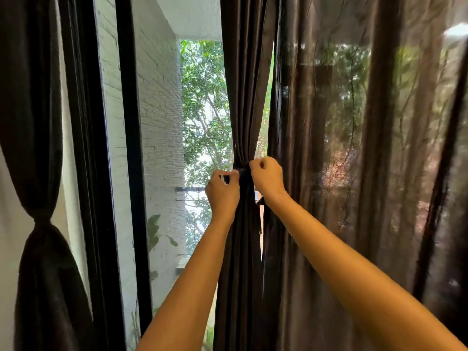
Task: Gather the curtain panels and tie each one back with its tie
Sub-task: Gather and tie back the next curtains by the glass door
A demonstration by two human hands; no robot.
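A dark brown curtain panel [243, 97] hangs in the middle of the window, bunched into a narrow waist. A dark tie [243, 171] wraps that waist. My left hand [222, 192] pinches the tie's left end, and my right hand [267, 177] grips its right end, both with curled fingers. A loose strip of the tie [260, 214] hangs below my right wrist. At the far left, another dark panel [38, 148] is cinched by its own tie [41, 216]. To the right a sheer brown panel [367, 148] hangs loose.
A black window frame [131, 148] stands between the left panel and the middle one. Through the glass I see a white brick wall [162, 122], green trees and a balcony rail [188, 189]. The sheer curtain fills the right side.
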